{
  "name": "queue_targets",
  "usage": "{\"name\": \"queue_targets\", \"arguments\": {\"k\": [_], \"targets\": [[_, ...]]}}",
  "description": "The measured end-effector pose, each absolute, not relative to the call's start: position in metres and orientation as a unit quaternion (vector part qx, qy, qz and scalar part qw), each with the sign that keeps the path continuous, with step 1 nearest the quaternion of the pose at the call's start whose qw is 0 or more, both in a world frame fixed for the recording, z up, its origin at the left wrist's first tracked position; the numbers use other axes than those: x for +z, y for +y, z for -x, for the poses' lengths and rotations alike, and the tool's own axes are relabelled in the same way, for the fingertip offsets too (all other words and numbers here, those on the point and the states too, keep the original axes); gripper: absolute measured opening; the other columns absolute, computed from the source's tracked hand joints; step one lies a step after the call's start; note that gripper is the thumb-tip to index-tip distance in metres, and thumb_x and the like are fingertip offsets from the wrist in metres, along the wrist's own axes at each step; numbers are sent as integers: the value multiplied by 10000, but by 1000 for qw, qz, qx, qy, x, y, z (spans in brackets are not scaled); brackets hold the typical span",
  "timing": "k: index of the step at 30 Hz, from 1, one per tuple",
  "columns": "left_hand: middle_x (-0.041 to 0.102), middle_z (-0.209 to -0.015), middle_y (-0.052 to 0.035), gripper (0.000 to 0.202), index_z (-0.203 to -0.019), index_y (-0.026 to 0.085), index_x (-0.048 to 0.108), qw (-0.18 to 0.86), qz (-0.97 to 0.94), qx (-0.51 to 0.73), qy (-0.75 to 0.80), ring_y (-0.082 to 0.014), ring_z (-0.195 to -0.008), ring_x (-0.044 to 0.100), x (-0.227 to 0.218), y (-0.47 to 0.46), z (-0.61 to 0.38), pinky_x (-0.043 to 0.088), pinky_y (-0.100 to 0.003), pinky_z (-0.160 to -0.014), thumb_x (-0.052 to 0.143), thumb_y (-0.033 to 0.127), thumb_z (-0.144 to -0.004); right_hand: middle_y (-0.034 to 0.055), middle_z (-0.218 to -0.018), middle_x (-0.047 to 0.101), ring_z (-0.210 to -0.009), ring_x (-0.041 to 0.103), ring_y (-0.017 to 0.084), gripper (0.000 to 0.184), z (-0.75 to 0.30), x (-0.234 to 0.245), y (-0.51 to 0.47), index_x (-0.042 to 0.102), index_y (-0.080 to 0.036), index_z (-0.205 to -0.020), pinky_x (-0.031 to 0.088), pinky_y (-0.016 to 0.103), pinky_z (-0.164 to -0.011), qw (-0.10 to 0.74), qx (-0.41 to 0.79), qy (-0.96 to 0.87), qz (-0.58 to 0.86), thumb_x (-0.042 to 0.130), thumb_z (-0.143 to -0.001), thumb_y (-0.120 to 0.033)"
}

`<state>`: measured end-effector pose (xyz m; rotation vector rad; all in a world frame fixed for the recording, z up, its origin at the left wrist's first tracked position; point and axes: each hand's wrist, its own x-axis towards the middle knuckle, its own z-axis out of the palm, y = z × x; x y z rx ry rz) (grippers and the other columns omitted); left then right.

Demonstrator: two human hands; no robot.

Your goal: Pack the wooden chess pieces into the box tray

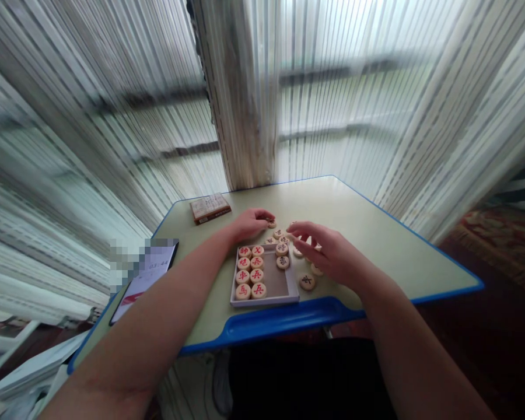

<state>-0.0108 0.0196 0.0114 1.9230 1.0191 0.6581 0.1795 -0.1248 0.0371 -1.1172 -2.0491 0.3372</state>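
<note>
Left hand [250, 223] bent at a disc [271, 223] beyond the box [276, 287]; grip unclear. Right hand [326, 248] half-curled over loose discs [307, 282] right of the box; cannot tell if it holds one. Handling, my judgement: pinch by the rim, lift one at a time, keep the wrist off neighbours. Count: one box on one bench [315, 201]; inside, eight red discs [256, 262], two by four, and two black discs [282, 249]. Loose ones partly hidden, total uncertain. One phone [144, 283].
</note>
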Motion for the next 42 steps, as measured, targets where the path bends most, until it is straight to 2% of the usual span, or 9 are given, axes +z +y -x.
{"name": "queue_targets", "arguments": {"k": [7,20,30,42], "targets": [[693,-952,-77,309,-926,110,665,430,-759,261,414,-169,-880,614,13,18,9,435,-322,-894,580,117,-630,21,-796,640,-751,573,144,89,-174,36,-128,652,-216,-838,452,269,-706,330,126,-817,456,622,-774,-270],[688,-973,-77,289,-919,110,676,440,-760,255,405,-156,-871,607,13,19,9,439,-302,-885,573,108,-648,54,-883,648,-868,571,181,93,-165,36,-129,674,-212,-821,445,335,-827,260,117,-851,441,589,-785,-218],[684,-969,-72,313,-942,107,673,396,-790,240,401,-176,-887,603,14,19,10,436,-308,-879,557,155,-655,62,-908,608,-858,569,168,118,-164,36,-128,682,-199,-829,454,303,-796,251,126,-852,441,568,-803,-217],[684,-983,-72,290,-932,119,674,399,-786,244,404,-173,-894,604,13,19,11,437,-300,-874,582,183,-664,53,-866,601,-817,562,165,115,-162,34,-128,673,-199,-804,449,297,-766,255,114,-844,457,571,-765,-161]]}}
